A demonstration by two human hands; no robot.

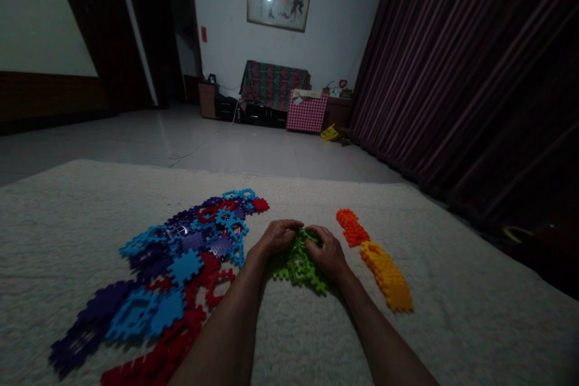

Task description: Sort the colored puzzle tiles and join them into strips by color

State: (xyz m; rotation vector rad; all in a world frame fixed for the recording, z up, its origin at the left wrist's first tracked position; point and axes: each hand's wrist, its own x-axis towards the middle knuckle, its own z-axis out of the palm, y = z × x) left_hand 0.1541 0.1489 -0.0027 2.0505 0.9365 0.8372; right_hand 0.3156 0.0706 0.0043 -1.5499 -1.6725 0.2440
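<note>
Between my hands lies a heap of green toothed plastic building tiles [299,265], some solid and some open-framed. My left hand [279,237] curves around the heap's far left side, fingers bent against the tiles. My right hand [329,253] is closed around the right side, thumb pressing on the green pieces. The fingertips nearly meet at the far end, and part of the heap is hidden under them. Just beyond my right hand sit an orange row of tiles [351,227] and a yellow row [388,277], each overlapped in a line.
To the left spreads a loose pile of blue tiles [185,266], purple tiles [106,300] and red tiles [174,341]. Everything rests on a cream textured blanket [452,289]. Behind it are a tiled floor [271,154], a cloth-covered cabinet [274,85] and a dark curtain [429,72].
</note>
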